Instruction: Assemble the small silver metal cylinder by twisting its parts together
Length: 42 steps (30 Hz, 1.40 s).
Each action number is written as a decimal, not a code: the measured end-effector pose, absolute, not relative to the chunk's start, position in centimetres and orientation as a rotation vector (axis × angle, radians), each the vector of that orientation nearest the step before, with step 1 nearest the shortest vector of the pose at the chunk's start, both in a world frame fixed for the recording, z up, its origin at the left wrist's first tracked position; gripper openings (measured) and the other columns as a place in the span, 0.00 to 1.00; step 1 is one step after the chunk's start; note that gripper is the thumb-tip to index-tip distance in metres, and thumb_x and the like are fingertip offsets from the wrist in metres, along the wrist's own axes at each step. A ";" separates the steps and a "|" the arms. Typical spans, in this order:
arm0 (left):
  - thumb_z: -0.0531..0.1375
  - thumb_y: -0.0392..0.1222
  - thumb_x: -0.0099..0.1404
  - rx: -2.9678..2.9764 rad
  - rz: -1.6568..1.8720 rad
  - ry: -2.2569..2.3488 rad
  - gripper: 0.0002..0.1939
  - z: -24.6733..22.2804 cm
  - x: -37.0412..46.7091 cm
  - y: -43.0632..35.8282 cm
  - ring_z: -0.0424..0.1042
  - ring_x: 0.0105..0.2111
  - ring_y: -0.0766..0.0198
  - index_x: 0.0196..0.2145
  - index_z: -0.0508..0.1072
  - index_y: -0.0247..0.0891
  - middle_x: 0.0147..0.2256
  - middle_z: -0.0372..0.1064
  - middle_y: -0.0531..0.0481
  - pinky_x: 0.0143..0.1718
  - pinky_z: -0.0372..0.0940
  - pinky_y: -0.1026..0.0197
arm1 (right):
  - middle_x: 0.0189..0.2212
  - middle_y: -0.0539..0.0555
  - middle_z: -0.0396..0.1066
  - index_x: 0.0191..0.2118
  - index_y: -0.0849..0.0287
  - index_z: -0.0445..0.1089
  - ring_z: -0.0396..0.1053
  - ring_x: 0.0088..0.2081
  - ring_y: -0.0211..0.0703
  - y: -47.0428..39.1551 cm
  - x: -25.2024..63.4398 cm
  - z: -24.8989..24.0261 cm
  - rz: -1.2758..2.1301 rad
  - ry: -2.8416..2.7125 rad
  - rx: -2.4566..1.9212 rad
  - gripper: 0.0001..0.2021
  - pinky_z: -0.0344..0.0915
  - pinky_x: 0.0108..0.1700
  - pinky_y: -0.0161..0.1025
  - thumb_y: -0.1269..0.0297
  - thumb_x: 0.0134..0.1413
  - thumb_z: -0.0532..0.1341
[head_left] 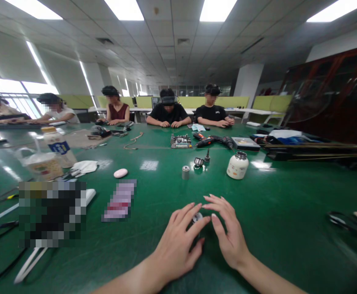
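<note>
- The tabletop [154,261] is smooth, glossy green, with pale reflections across it.
- A small silvery round piece [197,217] sits between the two hands, mostly covered by the left one.
- The left hand [180,232] curves over this piece with its fingers half bent; whether they grip it, I cannot tell.
- The right hand [229,233] arches just beside it, thumb apart from the loosely bent fingers, with nothing visible in their hold.
- Beyond the hands stands a metal cylinder [185,172], upright and dull grey, near a shiny dark ring-like part [198,163].
- The rounded cream jar [237,166] has printed drawings and a dark, wide mouth; its contents are hidden.
- At left, a clear plastic cup [43,168] shows something beige through its wall, beside a capped whitish bottle [64,152] with a blue label.
- A crumpled white tissue [85,167] lies near them.
- The pale pink oval case [120,173] looks smooth.
</note>
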<state>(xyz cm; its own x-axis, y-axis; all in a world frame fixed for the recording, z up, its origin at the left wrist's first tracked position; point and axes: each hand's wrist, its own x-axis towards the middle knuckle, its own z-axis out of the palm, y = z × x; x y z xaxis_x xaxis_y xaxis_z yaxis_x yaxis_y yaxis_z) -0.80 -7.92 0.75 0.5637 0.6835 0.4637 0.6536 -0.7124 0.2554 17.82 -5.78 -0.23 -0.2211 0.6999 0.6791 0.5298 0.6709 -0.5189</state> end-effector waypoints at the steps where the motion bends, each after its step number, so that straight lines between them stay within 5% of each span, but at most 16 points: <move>1: 0.56 0.32 0.63 2.735 0.835 1.164 0.31 0.8 -0.8 -7.9 0.49 0.64 0.51 0.62 0.58 0.45 0.65 0.51 0.46 0.60 0.56 0.44 | 0.53 0.53 0.69 0.49 0.50 0.66 0.61 0.59 0.51 -5.7 17.8 -0.3 0.227 -1.874 -0.978 0.12 0.48 0.63 0.60 0.63 0.65 0.50; 9: 0.57 0.35 0.64 2.752 0.839 1.177 0.35 0.6 -0.7 -7.7 0.44 0.66 0.54 0.66 0.49 0.43 0.66 0.49 0.50 0.62 0.52 0.47 | 0.52 0.54 0.70 0.47 0.51 0.65 0.62 0.58 0.51 -5.7 17.6 -0.4 0.237 -1.805 -1.003 0.10 0.51 0.63 0.60 0.62 0.65 0.50; 15: 0.59 0.52 0.65 2.710 0.921 1.446 0.40 0.5 -0.8 -7.7 0.45 0.66 0.48 0.68 0.45 0.41 0.68 0.45 0.44 0.61 0.51 0.43 | 0.52 0.55 0.70 0.47 0.52 0.64 0.63 0.58 0.51 -5.7 17.6 -0.5 0.241 -1.734 -1.044 0.10 0.51 0.63 0.60 0.60 0.66 0.49; 21: 0.53 0.69 0.61 2.597 0.754 1.634 0.42 -0.9 -1.0 -7.1 0.52 0.64 0.40 0.63 0.58 0.37 0.65 0.52 0.36 0.57 0.54 0.35 | 0.52 0.57 0.69 0.47 0.52 0.64 0.63 0.57 0.52 -5.5 17.6 -0.7 0.282 -1.705 -1.080 0.11 0.51 0.62 0.61 0.59 0.66 0.48; 34: 0.50 0.66 0.66 2.588 0.628 1.641 0.37 -0.6 -1.0 -7.3 0.52 0.64 0.42 0.62 0.61 0.38 0.63 0.56 0.37 0.59 0.53 0.33 | 0.52 0.57 0.68 0.47 0.52 0.64 0.61 0.57 0.54 -5.4 17.5 -0.8 0.360 -1.688 -1.091 0.11 0.52 0.61 0.63 0.57 0.66 0.48; 42: 0.57 0.57 0.66 2.576 0.850 1.618 0.29 -0.3 -1.0 -7.2 0.58 0.62 0.47 0.60 0.62 0.42 0.60 0.64 0.44 0.59 0.56 0.38 | 0.52 0.58 0.69 0.47 0.52 0.64 0.61 0.57 0.54 -5.4 17.5 -0.7 0.366 -1.683 -1.095 0.11 0.52 0.60 0.62 0.58 0.66 0.49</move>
